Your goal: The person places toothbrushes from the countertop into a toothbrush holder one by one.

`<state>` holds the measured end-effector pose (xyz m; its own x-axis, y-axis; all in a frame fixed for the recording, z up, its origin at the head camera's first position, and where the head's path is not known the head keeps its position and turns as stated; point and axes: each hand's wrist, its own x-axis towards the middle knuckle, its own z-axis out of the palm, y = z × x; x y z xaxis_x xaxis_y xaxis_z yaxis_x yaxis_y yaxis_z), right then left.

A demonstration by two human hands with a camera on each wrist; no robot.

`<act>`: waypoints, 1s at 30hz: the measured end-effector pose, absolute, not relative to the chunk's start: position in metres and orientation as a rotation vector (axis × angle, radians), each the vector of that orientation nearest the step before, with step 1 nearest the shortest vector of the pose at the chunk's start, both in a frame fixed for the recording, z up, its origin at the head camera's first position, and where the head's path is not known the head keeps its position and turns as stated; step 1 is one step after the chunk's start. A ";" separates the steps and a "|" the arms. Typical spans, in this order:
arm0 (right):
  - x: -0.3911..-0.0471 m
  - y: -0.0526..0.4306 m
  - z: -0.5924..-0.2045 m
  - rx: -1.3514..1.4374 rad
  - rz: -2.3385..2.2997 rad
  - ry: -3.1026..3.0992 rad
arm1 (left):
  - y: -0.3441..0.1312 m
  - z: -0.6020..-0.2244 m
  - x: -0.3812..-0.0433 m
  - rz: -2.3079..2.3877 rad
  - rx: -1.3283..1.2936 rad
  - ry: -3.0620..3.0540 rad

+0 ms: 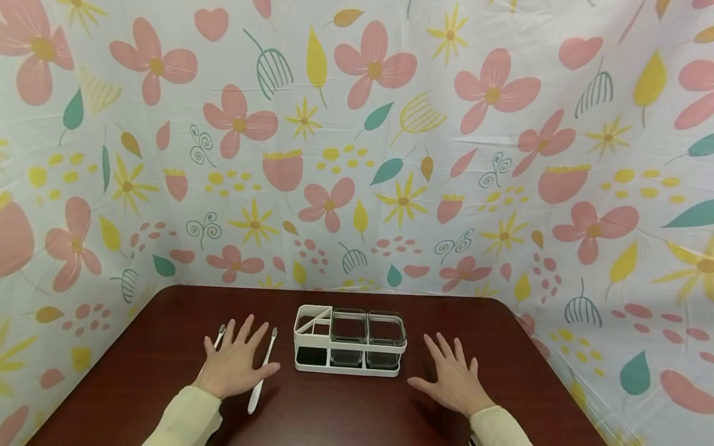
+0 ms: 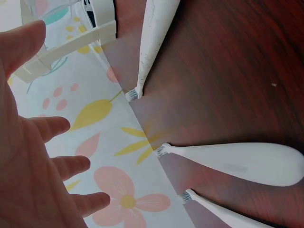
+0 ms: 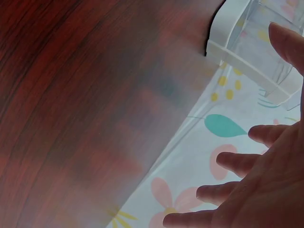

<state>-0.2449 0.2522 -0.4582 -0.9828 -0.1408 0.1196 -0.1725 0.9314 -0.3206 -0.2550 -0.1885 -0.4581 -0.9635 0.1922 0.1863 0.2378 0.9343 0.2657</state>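
Note:
My left hand (image 1: 234,362) is spread palm down over the table's left side, holding nothing. Under and around it lie white toothbrushes; one toothbrush (image 1: 256,396) shows beside the thumb, and the head of another toothbrush (image 1: 221,331) pokes out past the fingers. Three appear in the left wrist view: an upper toothbrush (image 2: 156,38), a middle toothbrush (image 2: 247,161) and a lower toothbrush (image 2: 228,213). Between the hands stands a white holder (image 1: 348,371) with two clear cups (image 1: 386,328) in it. Fingers apart, my right hand (image 1: 453,378) hovers to the holder's right, also holding nothing.
The dark red-brown wooden table (image 1: 346,415) has rounded far corners. A floral cloth (image 1: 357,186) hangs behind it and along both sides. At its left end the holder has small compartments with a diagonal divider (image 1: 318,321).

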 end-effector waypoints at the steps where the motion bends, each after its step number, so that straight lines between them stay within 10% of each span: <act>1: -0.245 0.252 -0.458 0.246 0.508 -2.992 | -0.188 -0.458 -0.255 -0.427 -0.329 -2.934; 30: -0.255 0.230 -0.444 0.137 1.312 -2.783 | -0.170 -0.455 -0.257 -0.485 -0.298 -2.924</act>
<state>-0.2545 0.2300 -0.4436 -0.9941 -0.0543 0.0935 -0.1067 0.6333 -0.7665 -0.2571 -0.1701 -0.4546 -0.9670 0.1687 0.1909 0.2213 0.9274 0.3016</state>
